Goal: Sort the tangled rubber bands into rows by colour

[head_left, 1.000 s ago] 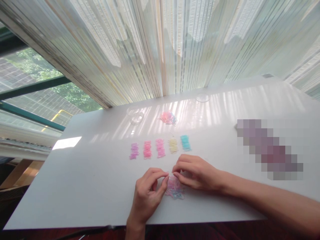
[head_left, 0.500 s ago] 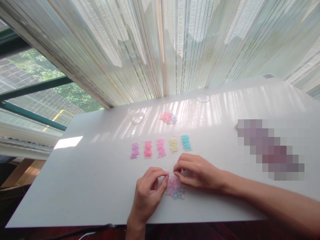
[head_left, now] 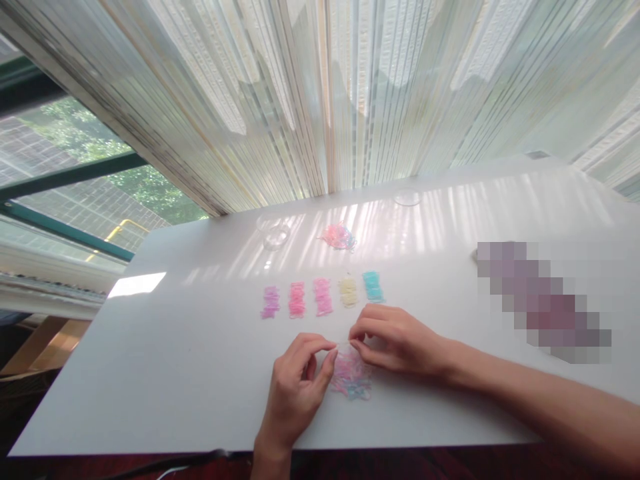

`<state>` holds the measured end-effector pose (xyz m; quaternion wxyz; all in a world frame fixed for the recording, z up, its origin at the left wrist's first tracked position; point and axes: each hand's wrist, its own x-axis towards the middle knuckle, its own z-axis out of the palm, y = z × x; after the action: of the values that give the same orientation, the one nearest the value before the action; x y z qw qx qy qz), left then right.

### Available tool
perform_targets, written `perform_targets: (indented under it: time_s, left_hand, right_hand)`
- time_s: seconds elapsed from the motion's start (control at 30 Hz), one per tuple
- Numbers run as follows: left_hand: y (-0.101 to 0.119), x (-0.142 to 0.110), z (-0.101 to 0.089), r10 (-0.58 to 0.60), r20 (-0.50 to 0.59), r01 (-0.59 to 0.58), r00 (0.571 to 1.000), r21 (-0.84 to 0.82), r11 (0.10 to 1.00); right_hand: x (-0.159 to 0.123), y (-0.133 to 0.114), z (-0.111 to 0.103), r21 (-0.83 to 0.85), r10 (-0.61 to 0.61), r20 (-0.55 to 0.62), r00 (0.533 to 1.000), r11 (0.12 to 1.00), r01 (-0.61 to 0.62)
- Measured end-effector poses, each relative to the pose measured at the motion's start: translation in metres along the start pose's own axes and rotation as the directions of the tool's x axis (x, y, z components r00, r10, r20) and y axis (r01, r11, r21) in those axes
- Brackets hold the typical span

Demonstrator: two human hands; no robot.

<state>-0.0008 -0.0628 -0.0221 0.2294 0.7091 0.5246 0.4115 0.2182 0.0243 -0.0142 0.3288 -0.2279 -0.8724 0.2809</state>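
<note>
On the white table (head_left: 190, 373) my left hand (head_left: 295, 387) and my right hand (head_left: 395, 340) meet just above a loose heap of small pastel rubber bands (head_left: 353, 380). Both pinch a thin, pale band (head_left: 343, 344) stretched between their fingertips. Beyond the hands lies a row of sorted bands: a purple pile (head_left: 270, 302), two pink piles (head_left: 297, 299) (head_left: 323, 297), a yellow pile (head_left: 348, 291) and a teal pile (head_left: 373, 286). Farther back sits another mixed heap of bands (head_left: 339, 236).
A clear round container (head_left: 273, 233) stands at the back left of the table, a clear lid or dish (head_left: 407, 197) at the back edge. A blurred patch (head_left: 543, 300) covers something on the right. Striped curtains and a window rise behind.
My two hands have drawn slightly apart, stretching the thin band between their fingertips. Otherwise the piles lie as before.
</note>
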Motion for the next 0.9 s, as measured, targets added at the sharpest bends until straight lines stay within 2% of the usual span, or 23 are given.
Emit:
perform_targets:
  time_s: [0.2, 0.33, 0.5, 0.77, 0.9]
  left_hand:
    - [0.001, 0.002, 0.000, -0.014, -0.006, 0.014, 1.000, 0.026, 1.000]
    - [0.002, 0.001, 0.000, -0.012, -0.014, 0.013, 1.000, 0.027, 1.000]
    - [0.001, 0.002, 0.002, -0.004, -0.016, 0.004, 1.000, 0.025, 1.000]
    - [0.000, 0.003, 0.003, 0.020, -0.009, -0.019, 1.000, 0.044, 0.999]
    - [0.008, 0.011, -0.004, 0.034, 0.052, -0.041, 0.998, 0.137, 0.990]
  right_hand:
    - [0.005, 0.010, -0.009, -0.081, -0.037, -0.098, 0.995, 0.996, 0.029]
    - [0.008, 0.018, -0.017, -0.135, -0.019, -0.158, 0.987, 0.991, -0.002]
    - [0.011, 0.026, -0.021, -0.266, -0.009, -0.131, 0.991, 0.963, -0.026]
    - [0.014, 0.033, -0.013, -0.335, -0.051, -0.065, 0.997, 0.942, 0.027]
    - [0.013, 0.033, -0.010, -0.364, -0.036, -0.051, 0.998, 0.931, 0.015]
